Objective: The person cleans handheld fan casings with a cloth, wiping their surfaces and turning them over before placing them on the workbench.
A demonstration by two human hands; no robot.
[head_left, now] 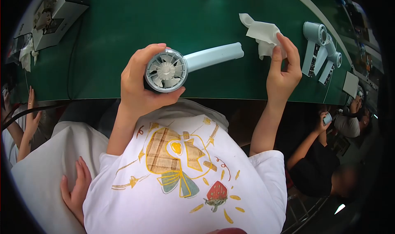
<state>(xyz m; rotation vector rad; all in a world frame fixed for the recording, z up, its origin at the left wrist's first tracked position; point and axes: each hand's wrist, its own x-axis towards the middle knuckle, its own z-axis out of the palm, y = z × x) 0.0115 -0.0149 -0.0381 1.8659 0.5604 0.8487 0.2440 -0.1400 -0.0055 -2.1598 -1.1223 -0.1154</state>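
Dark-green worktable [173, 11] spans twelve o'clock. At eleven o'clock, the left hand [135, 76] grips a pale-blue plastic handheld fan [193, 62], fingers and thumb curled round its circular head. It should be light, stiff, slippery — rim or handle seems the safest hold, its spokes likely fragile. Pale blades show behind the spokes; the handle aims near three o'clock. At two, the right hand [284, 71] pinches crumpled white cloth [263, 32] between thumb and finger.

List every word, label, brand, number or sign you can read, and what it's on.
"909", probably, at the end of a partly unclear code: carton, upper left.
Other carton print: too small and blurred.
Held fan and printed shirt: no readable text.
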